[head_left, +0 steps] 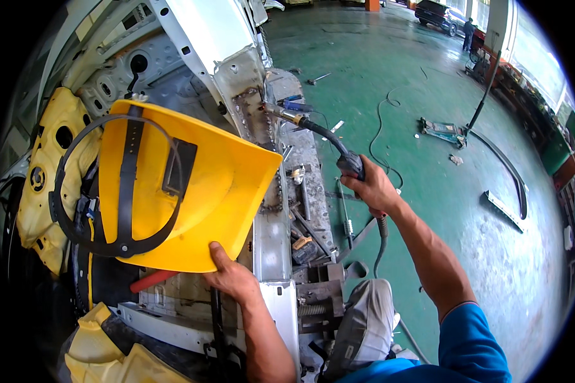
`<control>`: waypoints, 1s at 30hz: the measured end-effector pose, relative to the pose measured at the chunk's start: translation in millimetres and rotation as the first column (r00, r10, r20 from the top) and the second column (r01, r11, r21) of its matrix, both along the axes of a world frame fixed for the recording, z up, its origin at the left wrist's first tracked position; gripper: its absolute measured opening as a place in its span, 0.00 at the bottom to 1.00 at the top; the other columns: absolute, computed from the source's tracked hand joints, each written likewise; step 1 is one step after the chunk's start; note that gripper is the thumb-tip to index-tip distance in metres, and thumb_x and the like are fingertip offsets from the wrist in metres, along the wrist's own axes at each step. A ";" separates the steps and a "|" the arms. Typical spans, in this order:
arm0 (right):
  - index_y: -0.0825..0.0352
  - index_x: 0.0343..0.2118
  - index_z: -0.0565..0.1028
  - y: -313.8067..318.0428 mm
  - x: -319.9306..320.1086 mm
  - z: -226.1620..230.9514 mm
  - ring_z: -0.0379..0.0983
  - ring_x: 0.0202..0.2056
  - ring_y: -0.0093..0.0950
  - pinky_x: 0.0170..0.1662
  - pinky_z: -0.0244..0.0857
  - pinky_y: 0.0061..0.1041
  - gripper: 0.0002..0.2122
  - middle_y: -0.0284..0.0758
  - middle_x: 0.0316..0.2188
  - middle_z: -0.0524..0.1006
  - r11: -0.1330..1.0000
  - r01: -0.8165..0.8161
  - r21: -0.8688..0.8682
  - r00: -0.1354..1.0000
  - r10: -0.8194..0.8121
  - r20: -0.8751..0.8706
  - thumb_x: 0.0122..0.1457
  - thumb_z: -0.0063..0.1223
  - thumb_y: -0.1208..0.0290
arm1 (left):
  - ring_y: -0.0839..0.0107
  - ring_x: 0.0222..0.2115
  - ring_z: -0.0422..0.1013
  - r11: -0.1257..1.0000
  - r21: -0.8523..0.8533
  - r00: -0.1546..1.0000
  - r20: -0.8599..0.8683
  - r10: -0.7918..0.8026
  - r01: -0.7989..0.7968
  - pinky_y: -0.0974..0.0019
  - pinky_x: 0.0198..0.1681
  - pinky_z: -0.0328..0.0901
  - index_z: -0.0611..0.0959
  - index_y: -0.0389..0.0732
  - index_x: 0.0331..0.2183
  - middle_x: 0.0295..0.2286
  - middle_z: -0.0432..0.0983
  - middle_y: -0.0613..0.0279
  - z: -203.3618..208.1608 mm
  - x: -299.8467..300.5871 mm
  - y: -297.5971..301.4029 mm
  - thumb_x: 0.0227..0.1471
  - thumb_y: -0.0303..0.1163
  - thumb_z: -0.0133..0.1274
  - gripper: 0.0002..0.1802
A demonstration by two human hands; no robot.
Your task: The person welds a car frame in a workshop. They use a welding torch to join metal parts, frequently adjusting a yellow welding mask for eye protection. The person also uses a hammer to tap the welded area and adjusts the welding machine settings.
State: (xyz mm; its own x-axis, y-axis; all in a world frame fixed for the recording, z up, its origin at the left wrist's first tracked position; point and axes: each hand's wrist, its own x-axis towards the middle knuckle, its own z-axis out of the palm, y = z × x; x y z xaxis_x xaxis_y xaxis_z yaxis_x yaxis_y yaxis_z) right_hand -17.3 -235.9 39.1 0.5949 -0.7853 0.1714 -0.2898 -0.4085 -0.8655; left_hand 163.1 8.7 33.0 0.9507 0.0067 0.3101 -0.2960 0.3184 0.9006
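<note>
My left hand (233, 274) grips the lower edge of a yellow welding mask (217, 185), its thumb on the inner face. The mask's inside faces me, showing a black head strap (61, 191) and a dark viewing window (180, 167). In my right hand (374, 185) is a welding torch (351, 165), fingers wrapped round its handle. The torch's neck reaches left, and its brass-coloured nozzle (281, 113) points at a grey metal car sill (252, 118) marked with rows of weld spots. Whether the tip touches the metal I cannot tell.
Tools, including a yellow-and-black one (302, 247), lie on a grey bench (316, 198) beside the sill. A floor jack (444, 131) and a cable (380, 115) are on the green floor. Yellow foam (51, 172) sits inside the car body. Far off, a person (468, 33) stands near a dark car (439, 16).
</note>
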 end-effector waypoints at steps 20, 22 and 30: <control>0.71 0.43 0.72 -8.7 -10.5 -14.6 0.73 0.30 0.46 0.37 0.68 0.34 0.17 0.47 0.30 0.77 0.950 -0.136 -0.279 0.979 0.173 0.109 0.52 0.55 0.68 | 0.60 0.41 0.76 0.930 0.320 0.955 0.173 -0.243 0.179 0.63 0.44 0.69 0.76 0.29 0.45 0.39 0.78 0.50 10.4 -30.4 -9.3 0.59 0.31 0.50 0.16; 0.71 0.41 0.73 -13.1 -13.1 -23.1 0.72 0.30 0.46 0.37 0.68 0.34 0.14 0.47 0.29 0.76 0.953 -0.154 -0.260 0.975 0.190 0.119 0.52 0.54 0.70 | 0.60 0.41 0.76 0.927 0.325 0.948 0.187 -0.258 0.188 0.63 0.44 0.69 0.76 0.29 0.45 0.40 0.78 0.50 11.3 -31.4 -9.6 0.60 0.31 0.50 0.16; 0.71 0.39 0.73 -2.8 -9.1 -2.0 0.72 0.23 0.32 0.31 0.68 0.30 0.14 0.42 0.26 0.75 0.994 -0.106 0.001 0.994 0.106 -0.008 0.53 0.55 0.68 | 0.59 0.49 0.70 0.895 0.359 0.945 0.087 -0.314 0.265 0.62 0.52 0.63 0.70 0.32 0.52 0.47 0.72 0.49 12.3 -29.9 -4.3 0.61 0.36 0.50 0.23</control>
State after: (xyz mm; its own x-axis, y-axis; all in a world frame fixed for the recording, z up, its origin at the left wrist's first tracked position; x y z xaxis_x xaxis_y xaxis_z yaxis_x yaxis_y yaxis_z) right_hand -26.3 -238.7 37.1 0.6762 -0.7179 0.1654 -0.2521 -0.4365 -0.8637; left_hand 133.1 4.4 45.3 0.8415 -0.3907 0.3732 -0.3671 0.0933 0.9255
